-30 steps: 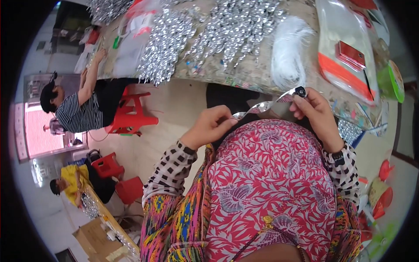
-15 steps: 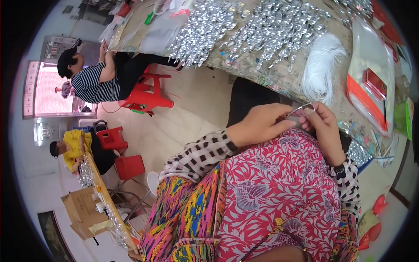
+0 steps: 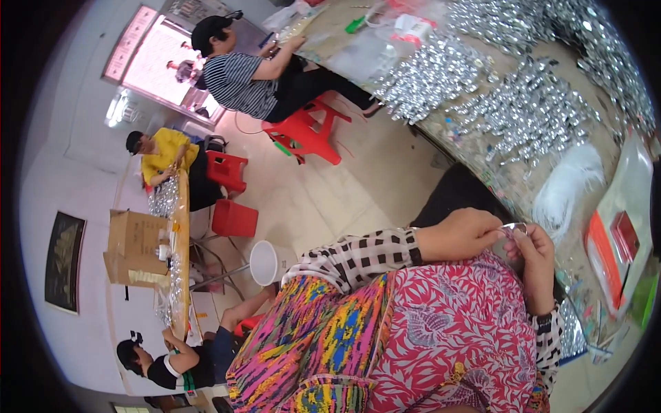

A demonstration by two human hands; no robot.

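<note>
Above my lap, my left hand and my right hand meet over a small shiny silver piece. The left fingertips pinch its near end, while the right thumb and fingers grip it from the other side. What exactly the piece is cannot be made out. Beyond the right hand, a bundle of white thread lies on the worktable. Heaps of silver shiny strips are spread over the tabletop further off.
Right of the thread lie a clear and orange plastic bag and a red phone-like case. Co-workers sit at left, near red stools, a white bucket and a second table bearing a cardboard box.
The view has swung left, so the room sits further right in the picture. Another seated person and the white bucket have come into sight at lower left. Both hands keep the silver piece.
</note>
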